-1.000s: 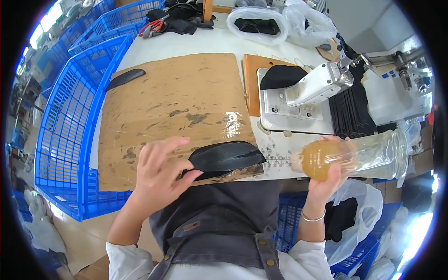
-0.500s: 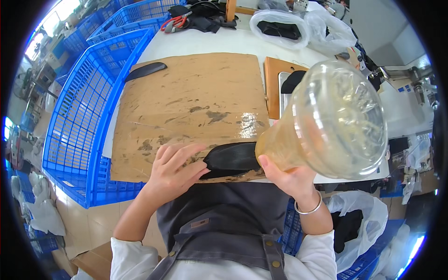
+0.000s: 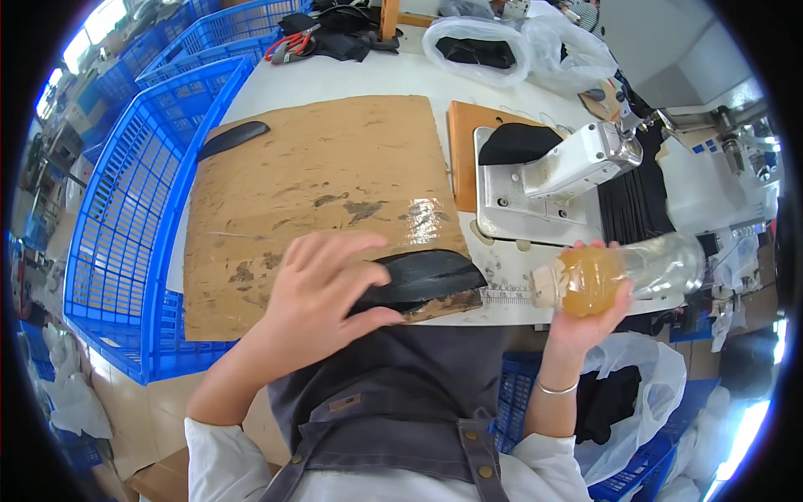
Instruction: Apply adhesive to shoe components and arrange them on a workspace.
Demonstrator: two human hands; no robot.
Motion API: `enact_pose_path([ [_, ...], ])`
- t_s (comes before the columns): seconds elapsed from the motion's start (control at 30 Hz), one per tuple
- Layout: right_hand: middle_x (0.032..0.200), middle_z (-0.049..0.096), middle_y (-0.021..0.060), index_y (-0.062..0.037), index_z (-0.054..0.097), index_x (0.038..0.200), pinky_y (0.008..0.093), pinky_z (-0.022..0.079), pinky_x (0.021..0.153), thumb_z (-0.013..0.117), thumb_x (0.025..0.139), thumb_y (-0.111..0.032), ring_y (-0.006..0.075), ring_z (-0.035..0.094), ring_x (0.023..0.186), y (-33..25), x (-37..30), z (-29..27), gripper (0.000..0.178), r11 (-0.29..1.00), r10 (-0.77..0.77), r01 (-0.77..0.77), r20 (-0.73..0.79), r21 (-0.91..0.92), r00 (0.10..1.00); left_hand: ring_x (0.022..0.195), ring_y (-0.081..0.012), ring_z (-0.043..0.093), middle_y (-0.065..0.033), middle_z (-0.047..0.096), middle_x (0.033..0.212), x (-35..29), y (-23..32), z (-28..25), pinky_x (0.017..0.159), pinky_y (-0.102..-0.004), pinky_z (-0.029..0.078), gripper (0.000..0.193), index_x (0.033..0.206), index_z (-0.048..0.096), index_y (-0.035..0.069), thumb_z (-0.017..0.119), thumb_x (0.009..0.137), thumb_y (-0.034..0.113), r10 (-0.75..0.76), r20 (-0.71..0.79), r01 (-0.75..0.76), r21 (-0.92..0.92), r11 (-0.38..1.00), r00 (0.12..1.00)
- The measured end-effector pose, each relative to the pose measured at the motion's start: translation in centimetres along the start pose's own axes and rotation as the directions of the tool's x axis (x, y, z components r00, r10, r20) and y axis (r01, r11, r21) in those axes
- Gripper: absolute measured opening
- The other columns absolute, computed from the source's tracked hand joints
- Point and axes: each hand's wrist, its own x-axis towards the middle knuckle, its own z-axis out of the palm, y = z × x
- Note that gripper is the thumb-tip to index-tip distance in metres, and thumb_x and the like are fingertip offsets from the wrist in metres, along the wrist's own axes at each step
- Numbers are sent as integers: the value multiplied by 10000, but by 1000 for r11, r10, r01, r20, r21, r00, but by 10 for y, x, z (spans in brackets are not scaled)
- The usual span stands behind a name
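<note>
My right hand [image 3: 594, 322] grips a clear bottle [image 3: 665, 263] lying sideways in the air past the cardboard's right edge. Amber liquid shows in its left part, beside a pale cap-like end. A glossy black curved piece [image 3: 427, 276], leather-like, lies at the near right corner of the cardboard sheet [image 3: 318, 151]. Around that piece's left end is my left hand [image 3: 322, 289], fingers and thumb apart; whether a fingertip touches the piece is hard to tell. Another black curved piece [image 3: 234, 140] rests at the cardboard's far left corner.
A blue plastic basket [image 3: 125, 226] stands along the left side. Right of the cardboard is a white sewing machine [image 3: 585, 163] with black fabric [image 3: 519, 144] on its bed. Red-handled scissors [image 3: 288, 46] and plastic bags [image 3: 569, 54] lie at the back. A ruler strip [image 3: 508, 294] marks the near edge.
My right hand has swung the bottle away from the black piece, right and lower, uncovering the sewing machine. My left hand's fingers have spread and lifted. The view has shifted slightly.
</note>
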Motion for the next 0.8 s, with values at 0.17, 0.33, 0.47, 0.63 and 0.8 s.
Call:
enact_pose_path([
  [0.17,1199,495,146,-42,381,1300,449,413,950,465,909,-416,311,511,1099,20,-14,7,548,980,47,-69,-119,-187,992,1056,-283,488,-129,521,1135,37,21,26,912,-392,362,564,1092,534,34,740,674,352,-4,269,-26,109,994,963],
  [0.33,1172,491,143,-60,337,1325,431,438,915,484,882,-425,306,517,1083,16,-17,12,592,947,-54,86,110,-310,992,1045,-269,499,-116,555,1063,51,21,29,913,-381,360,585,1128,531,8,729,691,343,-92,424,1,210,978,901],
  [0.47,1168,485,141,-60,336,1326,428,438,913,483,870,-450,299,516,1070,11,-19,14,618,962,1,26,98,-271,995,1000,-282,519,-110,575,1019,53,13,25,889,-381,381,486,1091,560,32,709,729,320,-76,433,44,85,995,898],
  [0.63,1104,490,126,-57,334,1325,464,435,919,516,835,-488,282,513,1026,9,-21,4,677,988,154,-152,157,-20,976,966,-297,534,-113,586,962,54,7,26,870,-386,397,340,1000,563,42,696,765,248,-137,392,190,-100,977,910],
  [0.8,1041,490,125,-54,334,1316,527,400,966,599,761,-508,293,533,981,15,-24,14,764,921,281,-355,359,159,890,949,-329,543,-121,603,941,53,3,26,824,-401,405,198,873,544,50,674,771,161,-308,425,421,-202,884,851],
])
